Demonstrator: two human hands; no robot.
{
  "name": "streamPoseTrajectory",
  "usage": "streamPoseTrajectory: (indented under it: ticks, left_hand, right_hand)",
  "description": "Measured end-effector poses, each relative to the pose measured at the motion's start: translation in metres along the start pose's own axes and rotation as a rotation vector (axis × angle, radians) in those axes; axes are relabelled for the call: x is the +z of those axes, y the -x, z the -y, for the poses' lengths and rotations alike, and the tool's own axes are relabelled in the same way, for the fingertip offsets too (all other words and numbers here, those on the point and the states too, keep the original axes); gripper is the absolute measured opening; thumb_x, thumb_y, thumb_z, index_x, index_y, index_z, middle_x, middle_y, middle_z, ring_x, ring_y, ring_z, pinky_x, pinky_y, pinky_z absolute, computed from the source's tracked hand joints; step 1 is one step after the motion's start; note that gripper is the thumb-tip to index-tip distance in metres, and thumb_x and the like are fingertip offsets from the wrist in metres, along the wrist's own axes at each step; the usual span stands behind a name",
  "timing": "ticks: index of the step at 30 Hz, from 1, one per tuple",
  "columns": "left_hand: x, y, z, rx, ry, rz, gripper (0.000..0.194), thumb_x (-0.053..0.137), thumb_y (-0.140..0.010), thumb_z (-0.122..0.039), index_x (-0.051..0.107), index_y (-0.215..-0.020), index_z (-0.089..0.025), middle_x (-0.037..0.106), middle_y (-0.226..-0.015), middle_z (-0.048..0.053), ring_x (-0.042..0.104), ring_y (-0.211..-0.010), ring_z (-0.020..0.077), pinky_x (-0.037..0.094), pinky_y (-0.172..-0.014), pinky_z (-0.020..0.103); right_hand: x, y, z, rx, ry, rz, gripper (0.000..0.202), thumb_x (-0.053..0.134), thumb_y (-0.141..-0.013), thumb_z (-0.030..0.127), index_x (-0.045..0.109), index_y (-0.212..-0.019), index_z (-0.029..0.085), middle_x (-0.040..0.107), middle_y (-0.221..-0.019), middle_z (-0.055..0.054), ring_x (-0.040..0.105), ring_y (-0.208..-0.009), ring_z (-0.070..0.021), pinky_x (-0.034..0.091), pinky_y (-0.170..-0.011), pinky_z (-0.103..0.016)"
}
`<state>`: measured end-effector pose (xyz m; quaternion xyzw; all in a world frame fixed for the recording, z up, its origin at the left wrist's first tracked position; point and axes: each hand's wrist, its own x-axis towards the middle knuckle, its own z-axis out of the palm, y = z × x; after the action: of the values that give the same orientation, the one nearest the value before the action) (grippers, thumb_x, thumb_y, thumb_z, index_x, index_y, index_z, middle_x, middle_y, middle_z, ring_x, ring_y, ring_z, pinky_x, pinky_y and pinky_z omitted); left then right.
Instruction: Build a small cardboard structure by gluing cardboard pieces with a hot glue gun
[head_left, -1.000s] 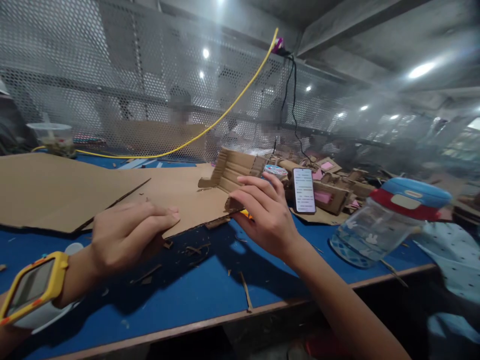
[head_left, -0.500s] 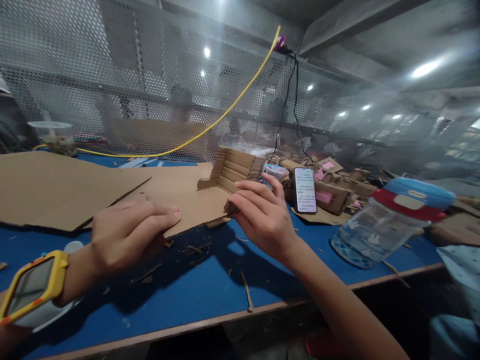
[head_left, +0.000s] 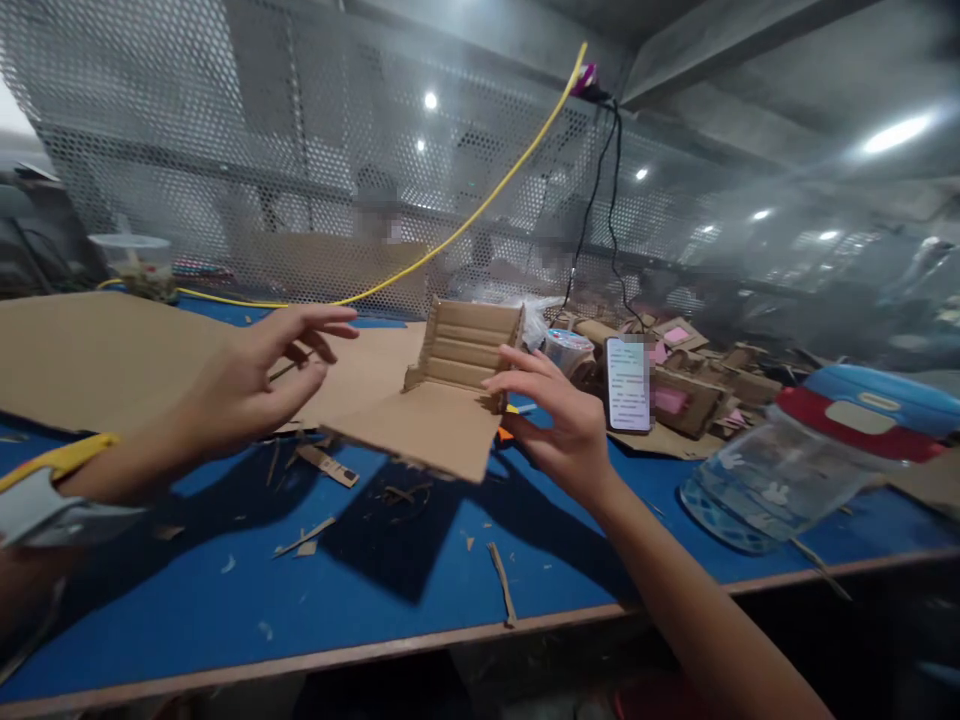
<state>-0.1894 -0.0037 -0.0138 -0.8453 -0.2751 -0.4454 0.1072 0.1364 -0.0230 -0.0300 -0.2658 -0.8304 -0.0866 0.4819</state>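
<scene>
My right hand (head_left: pixel 566 420) pinches the right edge of a folded cardboard piece (head_left: pixel 427 425), thumb below and fingers above. The piece has a flat base and an upright, creased back wall; its base is raised over the blue tabletop and casts a shadow. To its left, my left hand (head_left: pixel 255 385) hovers with fingers apart, touching nothing. A yellow watch (head_left: pixel 60 460) is on that wrist. Behind the folded piece lies a flat cardboard sheet (head_left: pixel 367 365), and a larger cardboard sheet (head_left: pixel 112 345) extends to the left. Small orange and yellow bits show beside my right thumb, their kind unclear.
Cardboard scraps (head_left: pixel 326 465) litter the blue table (head_left: pixel 315 620). A lit phone (head_left: pixel 628 385) leans at the right before a heap of cardboard pieces (head_left: pixel 690 395). A water bottle (head_left: pixel 787 470) stands nearer. A yellow cable (head_left: pixel 480 215) crosses before the perforated metal screen (head_left: pixel 337 150).
My left hand has lifted off the cardboard and opened. The folded piece has turned in my right hand, its base now raised toward me. The view has shifted slightly left.
</scene>
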Motion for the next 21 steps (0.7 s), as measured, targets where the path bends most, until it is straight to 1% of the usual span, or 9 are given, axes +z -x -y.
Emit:
streamPoseTrajectory:
  ticks: [2, 4, 5, 8, 10, 12, 15, 18, 21]
  left_hand:
    - [0.009, 0.001, 0.011, 0.05, -0.005, 0.076, 0.049, 0.06, -0.097, -0.028, 0.052, -0.143, -0.012, 0.071, -0.125, 0.016, 0.071, -0.099, 0.0205, 0.062, -0.077, 0.03]
    - [0.019, 0.006, 0.009, 0.064, 0.024, 0.131, 0.066, 0.071, -0.091, -0.039, 0.048, -0.148, -0.016, 0.065, -0.136, 0.018, 0.068, -0.111, 0.0265, 0.063, -0.083, 0.037]
    - [0.024, 0.009, 0.005, 0.069, 0.038, 0.124, 0.068, 0.074, -0.089, -0.04, 0.048, -0.148, -0.018, 0.064, -0.136, 0.018, 0.066, -0.114, 0.0287, 0.063, -0.085, 0.039]
    - [0.033, 0.016, -0.016, 0.062, 0.058, 0.038, 0.053, 0.07, -0.091, -0.033, 0.055, -0.141, -0.024, 0.064, -0.129, 0.013, 0.063, -0.121, 0.0303, 0.059, -0.097, 0.045]
    - [0.034, 0.019, -0.028, 0.084, 0.065, -0.009, 0.04, 0.064, -0.094, -0.026, 0.06, -0.134, -0.027, 0.064, -0.126, 0.011, 0.063, -0.118, 0.0276, 0.058, -0.098, 0.043]
    - [0.032, 0.02, -0.034, 0.119, 0.063, -0.019, 0.033, 0.062, -0.095, -0.021, 0.063, -0.127, -0.028, 0.068, -0.12, 0.008, 0.066, -0.11, 0.0247, 0.058, -0.093, 0.039]
    - [0.027, 0.018, -0.037, 0.165, 0.07, -0.006, 0.028, 0.064, -0.094, -0.019, 0.065, -0.121, -0.028, 0.074, -0.108, 0.005, 0.07, -0.097, 0.0223, 0.057, -0.086, 0.036]
    - [0.024, 0.015, -0.039, 0.193, 0.101, 0.005, 0.023, 0.066, -0.095, -0.019, 0.064, -0.117, -0.026, 0.076, -0.102, 0.004, 0.072, -0.092, 0.0197, 0.056, -0.085, 0.033]
    - [0.022, 0.013, -0.04, 0.222, 0.123, 0.024, 0.022, 0.068, -0.094, -0.017, 0.062, -0.113, -0.027, 0.078, -0.096, 0.001, 0.074, -0.085, 0.0178, 0.056, -0.083, 0.031]
  right_hand:
    - [0.002, 0.003, -0.005, 0.156, -0.146, -0.017, 0.02, 0.068, -0.087, 0.014, 0.074, -0.104, 0.024, 0.081, -0.114, -0.009, 0.066, -0.132, -0.0276, 0.05, -0.112, -0.046]
    - [0.006, 0.007, -0.009, 0.261, -0.284, -0.017, 0.019, 0.073, -0.084, 0.018, 0.075, -0.101, 0.024, 0.081, -0.114, -0.009, 0.066, -0.131, -0.0289, 0.051, -0.111, -0.047]
    - [0.009, 0.009, -0.01, 0.278, -0.349, -0.009, 0.018, 0.074, -0.083, 0.02, 0.075, -0.1, 0.024, 0.081, -0.113, -0.009, 0.067, -0.13, -0.0292, 0.051, -0.111, -0.048]
    - [0.014, 0.012, -0.012, 0.245, -0.476, 0.031, 0.014, 0.074, -0.085, 0.028, 0.076, -0.098, 0.025, 0.082, -0.108, -0.009, 0.069, -0.126, -0.03, 0.05, -0.113, -0.052]
    - [0.014, 0.012, -0.01, 0.21, -0.469, 0.067, 0.012, 0.072, -0.088, 0.032, 0.075, -0.097, 0.025, 0.082, -0.109, -0.009, 0.067, -0.129, -0.0303, 0.047, -0.116, -0.054]
    - [0.011, 0.012, -0.006, 0.174, -0.417, 0.102, 0.009, 0.07, -0.089, 0.03, 0.074, -0.097, 0.026, 0.082, -0.112, -0.009, 0.065, -0.132, -0.0302, 0.043, -0.119, -0.055]
    - [0.006, 0.012, -0.001, 0.121, -0.355, 0.127, 0.011, 0.067, -0.09, 0.022, 0.072, -0.098, 0.026, 0.082, -0.113, -0.009, 0.067, -0.13, -0.0295, 0.043, -0.12, -0.056]
    - [0.005, 0.013, 0.001, 0.063, -0.339, 0.12, 0.016, 0.063, -0.09, 0.016, 0.071, -0.1, 0.026, 0.082, -0.113, -0.007, 0.066, -0.131, -0.0281, 0.045, -0.118, -0.056]
    - [0.006, 0.013, 0.001, 0.041, -0.337, 0.112, 0.016, 0.062, -0.091, 0.015, 0.07, -0.1, 0.026, 0.082, -0.113, -0.006, 0.067, -0.13, -0.0267, 0.047, -0.117, -0.056]
